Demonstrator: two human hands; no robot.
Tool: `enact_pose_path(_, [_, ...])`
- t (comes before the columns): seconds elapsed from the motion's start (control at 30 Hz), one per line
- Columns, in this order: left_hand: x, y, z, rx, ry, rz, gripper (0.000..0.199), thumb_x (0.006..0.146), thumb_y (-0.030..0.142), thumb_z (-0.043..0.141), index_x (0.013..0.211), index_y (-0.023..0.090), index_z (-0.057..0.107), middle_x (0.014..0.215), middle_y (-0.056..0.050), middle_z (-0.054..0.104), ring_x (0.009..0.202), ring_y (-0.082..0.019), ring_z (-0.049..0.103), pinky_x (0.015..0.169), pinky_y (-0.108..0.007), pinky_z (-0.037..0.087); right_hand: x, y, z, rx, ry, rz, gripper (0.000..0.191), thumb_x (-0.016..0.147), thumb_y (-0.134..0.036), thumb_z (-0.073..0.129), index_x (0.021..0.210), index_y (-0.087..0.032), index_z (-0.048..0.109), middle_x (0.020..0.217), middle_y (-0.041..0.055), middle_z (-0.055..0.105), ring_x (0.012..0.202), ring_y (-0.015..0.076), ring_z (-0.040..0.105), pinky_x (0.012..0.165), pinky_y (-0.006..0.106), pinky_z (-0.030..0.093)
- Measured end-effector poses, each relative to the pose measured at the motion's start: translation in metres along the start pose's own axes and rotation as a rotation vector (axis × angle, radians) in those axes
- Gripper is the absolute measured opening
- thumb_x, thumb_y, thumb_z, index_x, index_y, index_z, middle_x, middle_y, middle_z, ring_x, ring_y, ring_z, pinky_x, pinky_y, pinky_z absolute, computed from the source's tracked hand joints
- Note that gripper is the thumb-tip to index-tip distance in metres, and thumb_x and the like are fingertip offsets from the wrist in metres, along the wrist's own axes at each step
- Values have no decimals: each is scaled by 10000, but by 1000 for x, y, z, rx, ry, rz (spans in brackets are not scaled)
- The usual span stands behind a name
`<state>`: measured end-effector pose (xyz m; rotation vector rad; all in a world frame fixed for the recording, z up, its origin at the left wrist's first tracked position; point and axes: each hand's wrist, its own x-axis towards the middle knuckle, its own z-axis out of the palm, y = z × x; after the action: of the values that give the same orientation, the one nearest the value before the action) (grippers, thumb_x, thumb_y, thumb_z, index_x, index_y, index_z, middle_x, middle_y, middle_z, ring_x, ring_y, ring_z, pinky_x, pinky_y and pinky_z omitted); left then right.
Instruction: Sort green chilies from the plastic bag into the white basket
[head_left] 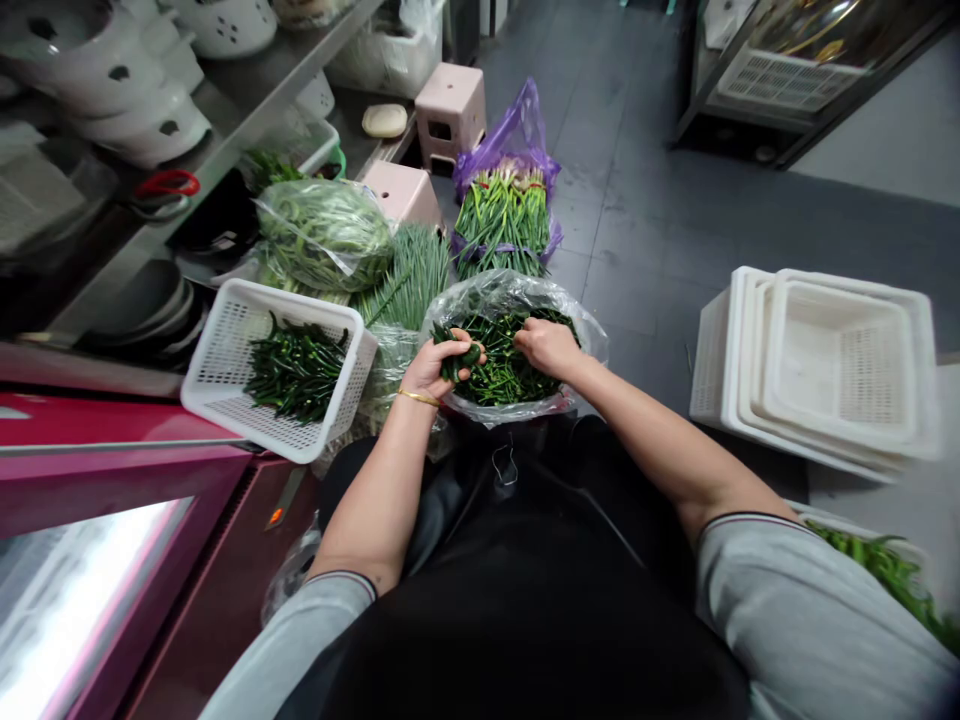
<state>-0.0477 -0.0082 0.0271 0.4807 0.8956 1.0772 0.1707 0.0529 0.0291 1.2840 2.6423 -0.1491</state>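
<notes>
Dark green chili peppers (pixel 510 375) with thin stems fill an open see-through plastic bag (pixel 551 290) in front of my body. My left hand (pixel 439 365), palm up over the bag's left side, has its fingers curled round several green chili peppers (pixel 459 362). Over the right part of the bag, my right hand (pixel 549 345) is closed in a pinch just above the peppers; whatever its fingertips hold is too small to name. To the left, a white basket (pixel 206 365) contains a heap of similar green chili peppers (pixel 296 368).
Garlic chives (pixel 506 220) lie in a purple bag (pixel 529 110) beyond my hands. A bagged green vegetable (pixel 326 230) rests at left near pink stools (pixel 450 100). Stacked white baskets (pixel 814 370) stand on the right. A shelf (pixel 255 100) runs along the left.
</notes>
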Motion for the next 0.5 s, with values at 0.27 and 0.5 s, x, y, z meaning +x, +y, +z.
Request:
enact_pose_path(0.27, [0,-2,2,-90,-12,5,242,596,209,704,729,166,506,654,3,610,561,-114,594,366,-137,330,9,-28,-6,52,23,-59,359,954,-312,367,1069,-163,672,1074,138,635,864,220,636,634,277,396])
enact_pose_path(0.5, [0,-12,11,199,110,64,347,583,321,805,756,137,567,646,-5,611,524,-108,574,368,-171,375,29,-20,-21,198,-18,-33,264,876,-324,541,1027,-164,687,1020,99,680,932,222,629,713,271,421])
